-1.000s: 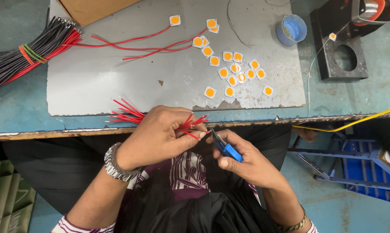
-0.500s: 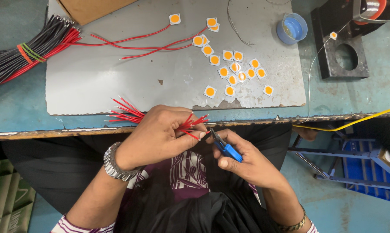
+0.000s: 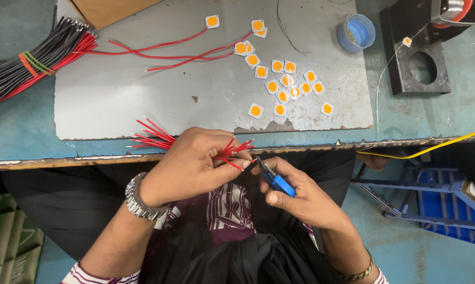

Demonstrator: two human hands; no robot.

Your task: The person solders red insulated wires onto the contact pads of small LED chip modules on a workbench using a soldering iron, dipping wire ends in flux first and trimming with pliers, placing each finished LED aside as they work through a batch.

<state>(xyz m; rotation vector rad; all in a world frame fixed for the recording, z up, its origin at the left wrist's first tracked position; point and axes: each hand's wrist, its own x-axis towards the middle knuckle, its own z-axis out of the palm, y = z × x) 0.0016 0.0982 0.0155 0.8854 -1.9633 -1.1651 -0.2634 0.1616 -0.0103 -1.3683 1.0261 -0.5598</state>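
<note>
No visible shift since earlier frames; left hand [image 3: 195, 163] clenched on bundle of short red wires [image 3: 156, 139] at bench edge [image 3: 64, 160]; right hand [image 3: 300, 197] grasping blue-handled cutters [image 3: 273, 179], tip touching wire ends.
</note>
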